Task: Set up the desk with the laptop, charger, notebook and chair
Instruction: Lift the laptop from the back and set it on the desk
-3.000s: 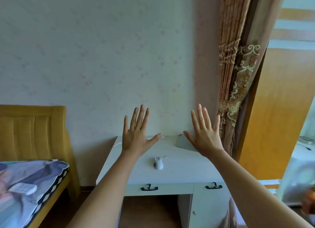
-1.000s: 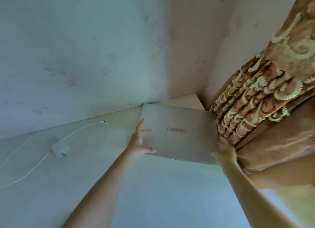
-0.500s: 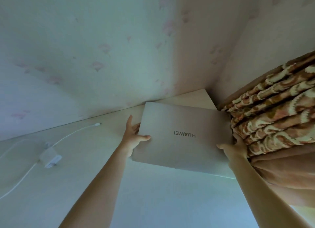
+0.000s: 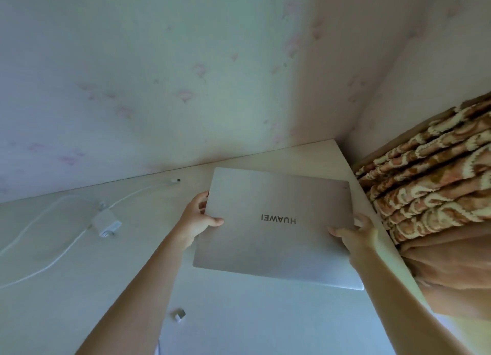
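**A:** Laptop (image 4: pixel 273 227), closed, logo upside down to me, over the back right part of the desk (image 4: pixel 239 328), near the wall corner. I've got it from both sides. Left hand (image 4: pixel 198 220) grips the left edge, thumb on the lid, fingers curled under. Right hand (image 4: pixel 356 236) grips the right edge the same way, thumb on top.

**B:** Lifted or flat?

**A:** Can't tell for sure. Near edge looks slightly raised, maybe.

**B:** What's around it?

**A:** Curtain (image 4: pixel 430 190) touching or just beside the right edge, right by my right hand. Charger (image 4: pixel 106 224) sits well to the left, its cable (image 4: pixel 138 195) running back toward the wall, plug end near the laptop's far left corner. Small white bit (image 4: pixel 180 315) on the desk near me, can't make out what it is.

**B:** How do I do this step well?

**A:** My call: keep both grips even so it stays level, bring it toward the desk's middle, clear of the curtain. Watch the cable plug, don't set the laptop on it. Set it down flat, then release. The logo reads upside down from here, so I'd guess the opening edge already faces me. Notebook and chair not in view.
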### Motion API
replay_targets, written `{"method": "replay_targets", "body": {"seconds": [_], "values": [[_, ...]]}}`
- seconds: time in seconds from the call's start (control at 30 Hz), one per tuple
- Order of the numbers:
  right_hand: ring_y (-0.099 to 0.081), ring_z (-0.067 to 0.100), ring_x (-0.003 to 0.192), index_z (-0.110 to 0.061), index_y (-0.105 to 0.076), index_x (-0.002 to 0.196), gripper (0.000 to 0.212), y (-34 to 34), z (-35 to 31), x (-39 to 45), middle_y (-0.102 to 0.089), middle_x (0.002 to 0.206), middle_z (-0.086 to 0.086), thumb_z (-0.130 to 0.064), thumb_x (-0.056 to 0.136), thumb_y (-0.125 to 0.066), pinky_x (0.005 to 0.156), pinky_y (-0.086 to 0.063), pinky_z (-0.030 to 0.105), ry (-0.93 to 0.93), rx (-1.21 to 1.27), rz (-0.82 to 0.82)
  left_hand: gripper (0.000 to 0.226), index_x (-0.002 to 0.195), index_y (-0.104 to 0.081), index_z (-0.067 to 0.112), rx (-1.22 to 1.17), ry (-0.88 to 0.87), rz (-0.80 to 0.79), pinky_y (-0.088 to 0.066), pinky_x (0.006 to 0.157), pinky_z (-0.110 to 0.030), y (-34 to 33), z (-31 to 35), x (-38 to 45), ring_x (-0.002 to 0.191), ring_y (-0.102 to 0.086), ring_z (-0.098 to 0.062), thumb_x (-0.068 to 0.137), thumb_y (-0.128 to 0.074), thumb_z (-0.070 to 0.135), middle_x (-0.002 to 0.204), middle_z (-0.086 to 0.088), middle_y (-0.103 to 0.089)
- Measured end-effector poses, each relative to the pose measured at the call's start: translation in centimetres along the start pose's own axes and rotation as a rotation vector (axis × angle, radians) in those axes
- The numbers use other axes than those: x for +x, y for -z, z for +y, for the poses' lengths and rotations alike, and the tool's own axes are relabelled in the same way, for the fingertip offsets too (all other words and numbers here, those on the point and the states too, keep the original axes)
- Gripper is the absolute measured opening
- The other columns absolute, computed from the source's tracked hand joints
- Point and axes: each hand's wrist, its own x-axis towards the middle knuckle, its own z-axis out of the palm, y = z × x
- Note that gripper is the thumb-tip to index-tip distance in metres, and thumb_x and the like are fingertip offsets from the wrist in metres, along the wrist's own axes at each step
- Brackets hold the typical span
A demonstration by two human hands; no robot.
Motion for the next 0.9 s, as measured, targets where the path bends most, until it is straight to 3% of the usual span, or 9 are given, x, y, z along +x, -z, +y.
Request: {"method": "replay_targets", "body": {"seconds": [0.1,0.2,0.63,0.9], "values": [[-0.061,0.033,0.097,-0.022,-0.047,0.126,0.085,-0.9,0.1,-2.0,-0.063,0.115,0.013,0.002,0.053,-0.084,0.084,-0.053,0.049,0.010,-0.004,-0.029,0.080,0.131,-0.051,0.016,-0.003,-0.006,0.057,-0.050,0.088,-0.035,1.9,-0.7,-2.4,0.106,-0.061,-0.021,0.062,-0.078,-0.015,0.120,-0.005,-0.063],[-0.063,0.034,0.094,-0.020,-0.050,0.122,0.081,-1.2,0.1,-4.2,-0.064,0.113,0.015,0.006,0.053,-0.083,0.081,-0.054,0.047,0.055,-0.025,-0.048,0.083,0.133,-0.049,0.016,-0.015,-0.016,0.116,-0.048,0.095,-0.040,3.4,-1.5,-5.4,0.110,-0.059,-0.023,0.061,-0.079,-0.014,0.122,-0.004,-0.060],[-0.062,0.029,0.075,-0.018,-0.051,0.119,0.074,-6.8,2.0,-18.0,-0.065,0.103,0.021,0.010,0.056,-0.078,0.070,-0.055,0.042,0.205,-0.083,-0.251,0.076,0.130,-0.050,0.008,-0.144,-0.019,0.334,-0.046,0.086,-0.032,15.1,-7.9,-19.4,0.102,-0.060,-0.025,0.063,-0.074,-0.020,0.120,-0.012,-0.061],[-0.063,0.034,0.084,-0.028,-0.049,0.113,0.077,-15.2,6.4,-27.2,-0.058,0.111,0.020,-0.005,0.046,-0.080,0.069,-0.056,0.044,0.208,-0.168,-0.338,0.079,0.136,-0.047,0.012,-0.113,0.048,0.382,-0.045,0.097,-0.037,27.1,-13.0,-25.3,0.109,-0.054,-0.022,0.067,-0.077,-0.013,0.128,-0.005,-0.055]]}}
